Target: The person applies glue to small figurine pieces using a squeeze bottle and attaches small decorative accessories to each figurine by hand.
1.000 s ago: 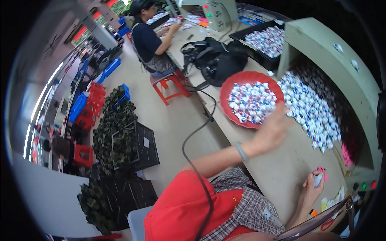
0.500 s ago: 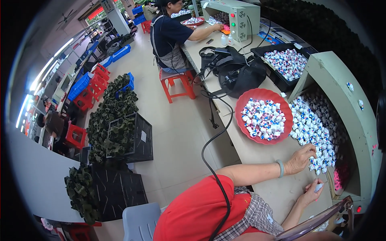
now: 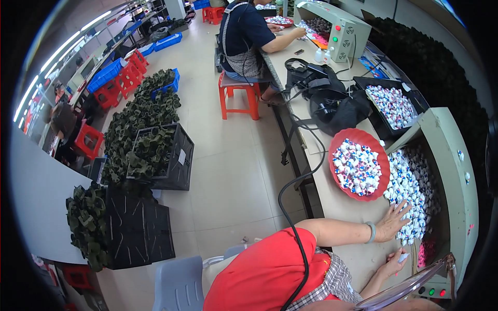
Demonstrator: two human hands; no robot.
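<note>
My left hand point(image 3: 392, 224), with a pale bracelet at the wrist, lies spread over the near edge of a pile of small white pieces point(image 3: 403, 179) marked in blue. The pile spills out of a pale green open-fronted box point(image 3: 452, 150). Closer to me, my right hand point(image 3: 389, 266) is closed with a small white object point(image 3: 403, 257) between its fingers; its exact kind is too small to make out. A red scalloped bowl point(image 3: 385, 168) full of similar pieces, some with reddish marks, stands beyond my left hand. Bright pink bits point(image 3: 423, 255) show at the box's near end.
A black tray point(image 3: 363, 84) of pieces and a black bag point(image 3: 332, 111) lie farther along the table. A black cable point(image 3: 284, 199) crosses in front of my arm. A co-worker point(image 3: 244, 36) sits at another box. Black crates point(image 3: 136, 228) with dark green pieces stand left.
My left hand has gone from bent fingers at the pile's edge to spread fingers on the pile. My right hand still holds the white object. The whole view has shifted.
</note>
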